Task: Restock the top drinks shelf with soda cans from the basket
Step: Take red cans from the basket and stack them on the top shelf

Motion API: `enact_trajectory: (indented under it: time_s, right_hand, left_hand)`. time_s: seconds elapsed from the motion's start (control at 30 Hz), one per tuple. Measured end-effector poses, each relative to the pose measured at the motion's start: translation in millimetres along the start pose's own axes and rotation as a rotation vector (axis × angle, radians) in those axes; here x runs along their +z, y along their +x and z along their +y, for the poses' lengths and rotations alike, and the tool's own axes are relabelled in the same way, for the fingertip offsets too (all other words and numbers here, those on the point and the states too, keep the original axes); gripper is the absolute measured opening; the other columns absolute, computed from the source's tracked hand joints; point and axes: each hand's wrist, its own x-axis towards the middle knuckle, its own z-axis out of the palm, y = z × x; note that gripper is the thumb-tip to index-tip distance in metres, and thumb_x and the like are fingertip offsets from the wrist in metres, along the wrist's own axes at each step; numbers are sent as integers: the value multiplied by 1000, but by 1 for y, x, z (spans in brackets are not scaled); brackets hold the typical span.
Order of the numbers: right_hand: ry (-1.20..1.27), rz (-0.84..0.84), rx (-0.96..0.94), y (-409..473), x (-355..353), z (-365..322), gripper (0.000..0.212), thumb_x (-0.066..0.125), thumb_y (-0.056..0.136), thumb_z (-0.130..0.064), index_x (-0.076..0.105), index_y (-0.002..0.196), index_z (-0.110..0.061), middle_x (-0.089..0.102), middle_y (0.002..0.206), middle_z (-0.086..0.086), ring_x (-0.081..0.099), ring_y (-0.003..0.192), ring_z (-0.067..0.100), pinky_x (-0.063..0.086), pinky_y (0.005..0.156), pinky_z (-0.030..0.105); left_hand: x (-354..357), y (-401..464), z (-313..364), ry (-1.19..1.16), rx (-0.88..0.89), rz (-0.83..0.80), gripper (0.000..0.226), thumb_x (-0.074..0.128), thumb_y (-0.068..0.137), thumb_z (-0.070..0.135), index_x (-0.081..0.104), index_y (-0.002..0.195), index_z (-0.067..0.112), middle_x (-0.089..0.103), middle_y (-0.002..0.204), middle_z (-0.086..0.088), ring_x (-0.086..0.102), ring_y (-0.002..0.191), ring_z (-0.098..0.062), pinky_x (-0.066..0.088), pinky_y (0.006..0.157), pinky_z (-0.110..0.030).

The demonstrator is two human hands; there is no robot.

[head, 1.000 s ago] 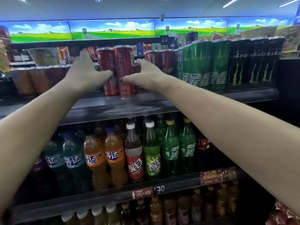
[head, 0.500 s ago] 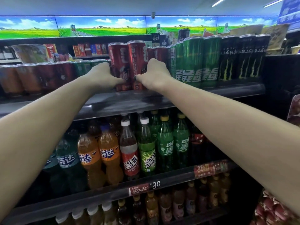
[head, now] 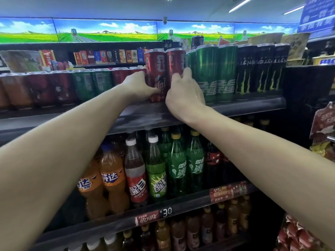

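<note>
Your left hand [head: 138, 86] and right hand [head: 183, 93] each grip a red can [head: 157, 69] on the top shelf [head: 244, 104]; seat them at twelve o'clock, then release.

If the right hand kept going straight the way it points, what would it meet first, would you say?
Probably nothing new: the right hand already grips the right red can. Behind that, likely more cans, though depth is unclear.

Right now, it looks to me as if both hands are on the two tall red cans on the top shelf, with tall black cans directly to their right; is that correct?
Not quite. The head view shows the left hand and right hand on the two tall red cans on the top shelf, but directly to their right stand tall green cans; the black cans come after those.
</note>
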Motion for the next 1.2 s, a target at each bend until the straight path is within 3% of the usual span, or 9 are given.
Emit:
enact_trajectory:
  time_s: [0.2, 0.37, 0.43, 0.57, 0.73, 0.9, 1.0, 1.13, 1.2]
  right_hand:
    - [39, -259, 37, 16, 8, 10, 38, 44, 97, -20, 53, 129, -2, 39, 145, 25, 46, 128, 41, 42, 98, 46]
    - [36, -319, 85, 38, 14, 11, 48, 46, 96, -23, 48, 138, -2, 36, 148, 29, 40, 134, 45, 38, 107, 51]
    - [32, -350, 109, 43, 14, 8, 50, 46, 95, -24, 48, 141, -2, 37, 148, 29, 39, 135, 46, 37, 108, 51]
    - [-8, -423, 93, 45, 9, -1, 30, 26, 99, -5, 53, 110, -8, 55, 132, 21, 45, 126, 45, 31, 111, 55]
    - [-82, -450, 11, 46, -1, -2, 38, 30, 103, -7, 57, 129, -3, 57, 132, 15, 55, 114, 33, 42, 103, 43]
    - [-67, -491, -7, 50, 0, -2, 34, 34, 102, -10, 58, 126, -4, 57, 133, 16, 48, 96, 28, 39, 80, 33]
    - [-78, -502, -15, 50, -1, -2, 33, 35, 102, -9, 57, 125, -3, 57, 135, 16, 56, 110, 32, 46, 88, 35]
    - [-24, -501, 30, 49, -3, -1, 38, 37, 102, -12, 52, 136, -2, 56, 137, 14, 55, 122, 31, 46, 97, 32]
    - [-34, -458, 29, 48, 0, 1, 41, 39, 102, -16, 50, 138, -2, 55, 137, 16, 55, 122, 33, 48, 97, 34]
  left_hand:
    - [3, 11, 1, 0, -49, -26, 48, 83, 80, 45, 68, 116, 17, 75, 106, -5, 74, 93, -27, 62, 87, -44]
    - [11, 21, 5, -29, -81, -40, 44, 80, 87, 36, 67, 120, 10, 74, 109, -11, 72, 97, -30, 60, 91, -45]
    - [15, 24, 6, -16, -101, -28, 39, 76, 91, 33, 66, 115, 4, 72, 107, -12, 69, 96, -30, 56, 84, -40]
    - [23, 30, 11, 54, -116, -18, 35, 66, 99, 27, 61, 122, 1, 60, 106, -11, 58, 99, -30, 41, 81, -32]
    - [24, 38, 10, 104, -143, -56, 39, 62, 101, 25, 58, 129, -2, 61, 119, -18, 53, 99, -28, 40, 84, -31]
    - [23, 39, 8, 112, -137, -63, 40, 63, 100, 27, 59, 127, -2, 64, 127, -21, 58, 104, -32, 42, 84, -33]
    - [24, 37, 8, 102, -134, -50, 43, 62, 100, 28, 58, 131, -3, 64, 130, -20, 60, 119, -36, 43, 88, -33]
    - [24, 36, 9, 98, -131, -57, 43, 61, 101, 26, 55, 131, -4, 63, 126, -20, 56, 105, -31, 41, 85, -32]
    - [26, 36, 9, 89, -126, -51, 46, 62, 102, 27, 53, 134, -4, 61, 133, -21, 58, 114, -34, 40, 85, -31]
